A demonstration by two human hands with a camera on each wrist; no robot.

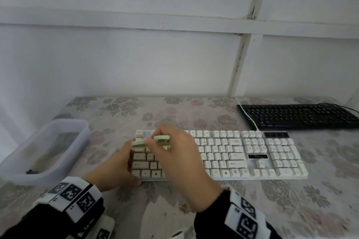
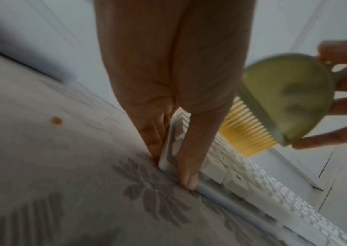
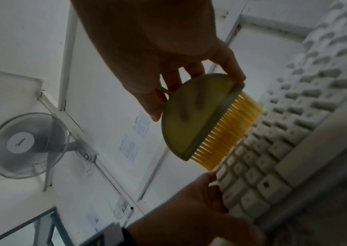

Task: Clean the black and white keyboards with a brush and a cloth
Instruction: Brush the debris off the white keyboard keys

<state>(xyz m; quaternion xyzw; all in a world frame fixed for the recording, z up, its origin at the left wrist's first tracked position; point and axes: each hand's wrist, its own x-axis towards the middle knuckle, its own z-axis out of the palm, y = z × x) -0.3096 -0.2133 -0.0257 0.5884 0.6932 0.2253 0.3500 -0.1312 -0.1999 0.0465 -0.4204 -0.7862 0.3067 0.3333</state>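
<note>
The white keyboard (image 1: 233, 153) lies across the middle of the floral table. My left hand (image 1: 116, 167) holds its left end: thumb on the front edge (image 2: 189, 179), fingers along the left side. My right hand (image 1: 174, 151) pinches a green half-round brush (image 1: 161, 138) with yellow bristles (image 3: 227, 133). The bristles point down at the keys at the keyboard's (image 3: 294, 133) left end, just above or touching them. The black keyboard (image 1: 297, 116) sits at the back right, untouched. No cloth is in view.
A clear plastic tub (image 1: 85, 128) stands left of the white keyboard with something dark inside. A white cable (image 1: 246, 114) runs from the keyboard toward the wall. Orange crumbs (image 1: 182, 208) lie near the front. A fan (image 3: 27, 144) hangs on the wall.
</note>
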